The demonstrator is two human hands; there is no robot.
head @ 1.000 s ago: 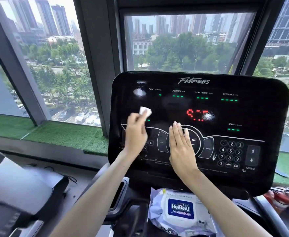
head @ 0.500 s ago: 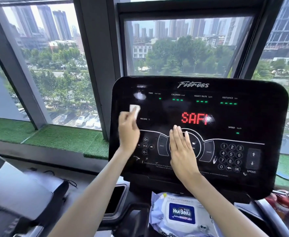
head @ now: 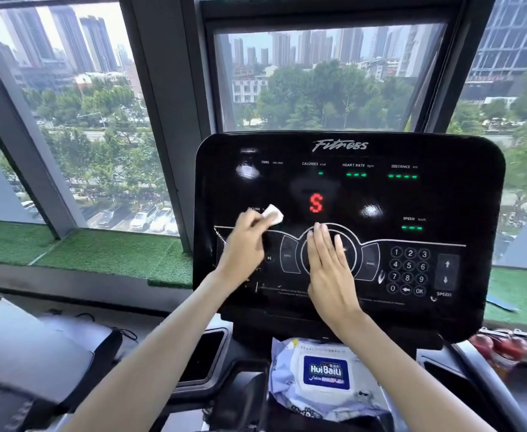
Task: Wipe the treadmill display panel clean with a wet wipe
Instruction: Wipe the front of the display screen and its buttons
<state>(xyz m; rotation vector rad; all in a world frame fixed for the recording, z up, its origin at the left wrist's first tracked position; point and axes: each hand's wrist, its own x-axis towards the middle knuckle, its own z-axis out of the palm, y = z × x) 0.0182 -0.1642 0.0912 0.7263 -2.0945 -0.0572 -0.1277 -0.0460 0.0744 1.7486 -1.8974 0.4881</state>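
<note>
A person's left hand (head: 243, 241) pinches a small folded wet wipe (head: 273, 214) between curled fingers (head: 257, 224), holding it to the left side of the black treadmill display panel (head: 443, 194), just beside the INCLINE label. The right hand (head: 327, 263) lies flat on the panel, fingers straight and together, and covers most of the round centre control. The left hand hides the buttons beneath it. A lone red "S" glows mid-panel, with green dashes under HEART RATE, DISTANCE and SPEED (the reading under TIME is lost in glare). The fine print along the panel's bottom edge is too blurred to read. Below the panel sits a pack of wipes (head: 324, 375), its near end cut off in shadow. Red items (head: 502, 347) at the panel's lower right corner are partly hidden and cannot be identified.
</note>
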